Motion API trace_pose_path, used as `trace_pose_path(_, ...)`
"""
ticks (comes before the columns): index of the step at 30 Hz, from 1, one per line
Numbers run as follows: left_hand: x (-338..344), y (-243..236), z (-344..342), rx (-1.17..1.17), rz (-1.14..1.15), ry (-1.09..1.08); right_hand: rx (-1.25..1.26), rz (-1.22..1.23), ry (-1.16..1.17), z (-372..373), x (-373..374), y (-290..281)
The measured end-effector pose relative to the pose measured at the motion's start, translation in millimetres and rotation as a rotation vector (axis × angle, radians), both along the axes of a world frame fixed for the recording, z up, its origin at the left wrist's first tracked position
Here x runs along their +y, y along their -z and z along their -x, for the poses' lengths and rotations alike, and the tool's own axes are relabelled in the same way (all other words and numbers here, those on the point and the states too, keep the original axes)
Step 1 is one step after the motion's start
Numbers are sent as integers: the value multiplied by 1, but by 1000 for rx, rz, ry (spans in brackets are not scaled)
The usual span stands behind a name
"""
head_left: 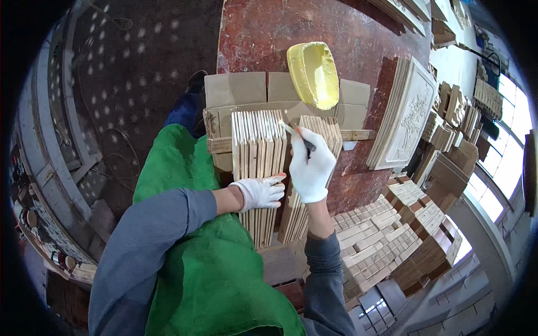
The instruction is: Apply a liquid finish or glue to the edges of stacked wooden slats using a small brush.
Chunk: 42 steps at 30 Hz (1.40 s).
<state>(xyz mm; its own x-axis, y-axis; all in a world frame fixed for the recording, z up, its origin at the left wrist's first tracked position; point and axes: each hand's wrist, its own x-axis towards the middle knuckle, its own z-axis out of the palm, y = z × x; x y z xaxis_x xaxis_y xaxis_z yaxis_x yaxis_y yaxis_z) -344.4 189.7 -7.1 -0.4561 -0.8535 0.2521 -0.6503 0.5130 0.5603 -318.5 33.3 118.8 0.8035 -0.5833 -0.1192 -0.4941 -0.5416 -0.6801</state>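
My left hand (261, 193), in a white glove, lies flat across a bundle of thin wooden boards (258, 159), its fingers stretched out toward the right. The boards stand on edge side by side, and their far ends look whitish. A second bundle (333, 127) leans just to the right, partly hidden by my right hand (312, 162). That gloved hand is closed around a small brush (286, 126) with a dark handle end. The brush's pale tip is at the far right corner of the left bundle.
A yellow, paint-crusted tub (319, 84) sits on cardboard (238, 89) beyond the bundles. The reddish worn table (258, 33) holds a stack of carved panels (408, 112) on the right. Piled wooden blocks (375, 238) stand nearer. A green apron (210, 274) covers my lap.
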Motion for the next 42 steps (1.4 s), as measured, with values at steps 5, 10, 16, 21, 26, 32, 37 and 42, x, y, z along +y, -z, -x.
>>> trace_pose_path(5,-1,-4,-8,30,89,-32,-124,78,387,-22,-45,-15)
trace_pose_path(10,-3,-6,-10,-42,-42,107,97,149,134,-46,-70,8)
trace_pose_path(16,-2,-7,-6,-35,10,26,-212,-30,443,-36,-82,13)
trace_pose_path(21,-3,-7,-8,-186,-55,120,-80,-112,440,-36,-89,14)
trace_pose_path(26,-5,-9,-9,-167,-59,138,-183,-239,564,-26,-89,-3)
trace_pose_path(32,-5,-17,-14,-188,-88,130,-276,-493,754,-3,-58,-32)
trace_pose_path(37,-7,-19,-15,-237,-75,130,-95,-524,650,23,-20,-8)
trace_pose_path(42,-8,-19,-13,-261,-97,164,-109,-385,469,25,-10,22)
